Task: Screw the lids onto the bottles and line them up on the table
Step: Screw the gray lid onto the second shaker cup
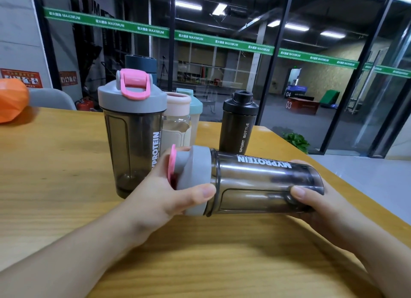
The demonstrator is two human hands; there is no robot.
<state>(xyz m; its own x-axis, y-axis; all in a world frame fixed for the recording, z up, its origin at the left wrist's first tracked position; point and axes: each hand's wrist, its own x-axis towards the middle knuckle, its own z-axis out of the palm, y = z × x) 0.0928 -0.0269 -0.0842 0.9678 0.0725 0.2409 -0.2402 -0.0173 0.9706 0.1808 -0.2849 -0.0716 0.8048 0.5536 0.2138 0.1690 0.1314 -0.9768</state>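
held sideways above the light wooden table (55, 186): a smoky translucent shaker bottle (266, 184) with white "myprotein" lettering, base toward the right, grey screw lid with a pink flip cap (191, 182) toward the left. left hand (164, 193) wrapped round that lid, thumb lying across the grey rim, fingers curled behind. right hand (315, 202) cupped round the bottle's base end, thumb on the near side, fingers showing dark through the plastic. just behind the left hand, upright on the table: a second smoky shaker bottle with a grey lid and pink loop cap (133, 131), lid on. close behind it and partly hidden: a clear bottle with a pale pink rim and cream sleeve (178, 117), a frosted bottle with a teal lid (195, 111), and further back a dark blue-grey bottle top (140, 64). to the right, standing apart from that cluster: a black bottle marked "sport bottle" (238, 124), its narrow neck uncapped. at the far left edge of the table: an orange faceted object (11, 100). behind the table: a grey chair back (51, 98) and glass partitions with a green "maximum" stripe (222, 42).
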